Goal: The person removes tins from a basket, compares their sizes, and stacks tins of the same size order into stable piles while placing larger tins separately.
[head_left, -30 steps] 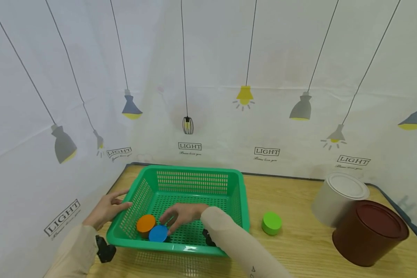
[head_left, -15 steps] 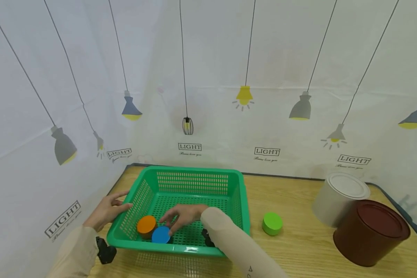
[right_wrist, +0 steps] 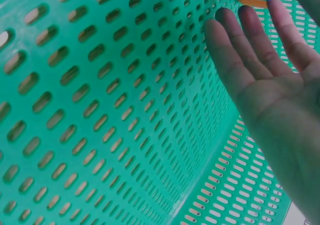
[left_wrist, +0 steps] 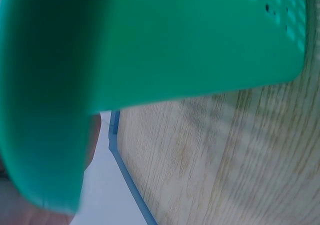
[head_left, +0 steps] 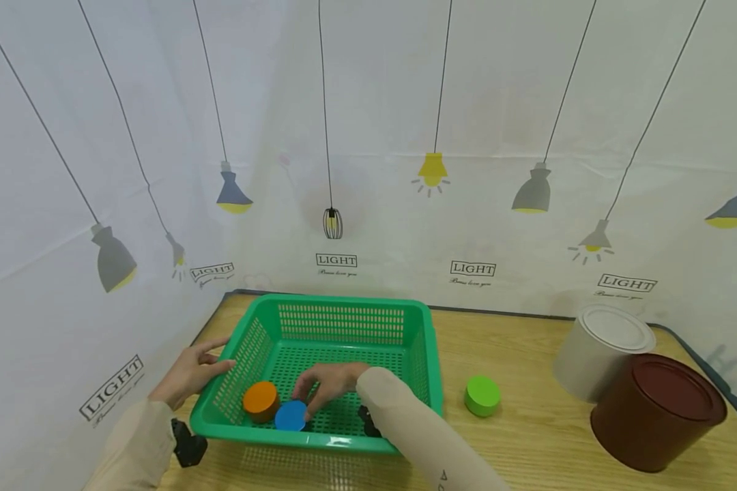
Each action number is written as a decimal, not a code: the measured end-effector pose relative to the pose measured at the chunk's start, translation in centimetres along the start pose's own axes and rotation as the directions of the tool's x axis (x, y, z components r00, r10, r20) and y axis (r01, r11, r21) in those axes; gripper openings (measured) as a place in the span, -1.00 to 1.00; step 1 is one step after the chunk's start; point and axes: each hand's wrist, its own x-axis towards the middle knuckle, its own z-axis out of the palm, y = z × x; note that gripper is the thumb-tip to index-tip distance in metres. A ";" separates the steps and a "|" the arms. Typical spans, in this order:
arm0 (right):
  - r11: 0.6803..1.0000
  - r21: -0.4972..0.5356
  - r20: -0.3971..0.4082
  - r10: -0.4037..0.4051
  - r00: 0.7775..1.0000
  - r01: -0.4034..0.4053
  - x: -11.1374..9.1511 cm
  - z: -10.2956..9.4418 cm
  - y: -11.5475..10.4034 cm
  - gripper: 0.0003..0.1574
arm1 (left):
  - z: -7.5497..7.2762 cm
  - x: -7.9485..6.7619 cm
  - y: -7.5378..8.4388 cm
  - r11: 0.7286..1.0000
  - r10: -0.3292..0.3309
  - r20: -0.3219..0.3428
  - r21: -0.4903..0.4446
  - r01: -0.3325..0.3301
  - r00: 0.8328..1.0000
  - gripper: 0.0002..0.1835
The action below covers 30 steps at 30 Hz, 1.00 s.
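Note:
A green plastic basket [head_left: 432, 358] with slotted walls stands on the table, its left rim held by my left hand [head_left: 187, 374], thumb over the edge. The left wrist view is mostly filled by the basket's outer wall [left_wrist: 200, 45], with the fingers largely hidden behind the rim. Inside the basket, my right hand [head_left: 331, 380] pinches a blue round block [head_left: 291, 414] between thumb and index finger at the front left. Its other fingers stay extended in the right wrist view. Just left of the blue block sits an orange round block [head_left: 261, 401].
Right of the basket, a light green round block [head_left: 482, 396] lies on the wooden table [head_left: 503, 334]. Farther right stand a white lidded can [head_left: 589, 354] and a dark red one [head_left: 645, 416]. A white curtain [head_left: 381, 204] printed with lamps encloses the back and left.
My right hand's thumb and index finger have closed in on the blue block, which has shifted slightly right, away from the orange one. The left hand keeps its place on the rim.

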 end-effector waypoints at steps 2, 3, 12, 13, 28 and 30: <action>1.000 0.016 0.002 0.007 1.000 -0.007 0.0 0.1 0.1 -0.54 | 0.0 0.0 0.0 1.000 0.005 0.000 0.000 -0.005 1.000 -0.31; 1.000 0.019 0.006 0.011 1.000 -0.011 -0.1 0.1 0.1 -0.51 | 0.0 0.0 0.0 1.000 0.007 0.000 0.001 -0.007 1.000 -0.31; 0.999 -0.019 0.053 0.028 0.998 -0.027 0.1 0.2 0.1 -0.38 | 0.0 -0.1 0.1 1.000 0.013 0.001 0.007 -0.013 1.000 -0.30; 0.999 -0.019 0.047 0.030 0.998 -0.029 0.1 0.1 0.1 -0.39 | 0.0 -0.1 0.1 1.000 0.012 0.001 0.007 -0.012 1.000 -0.30; 0.992 -0.085 -0.224 0.072 0.972 -0.093 0.0 0.5 0.3 -0.49 | 0.0 0.0 0.0 1.000 0.016 0.000 -0.011 -0.016 1.000 -0.30; 0.992 -0.077 -0.249 0.081 0.965 -0.103 0.0 0.5 0.3 -0.48 | 0.0 0.0 0.0 1.000 0.013 -0.001 -0.011 -0.013 1.000 -0.30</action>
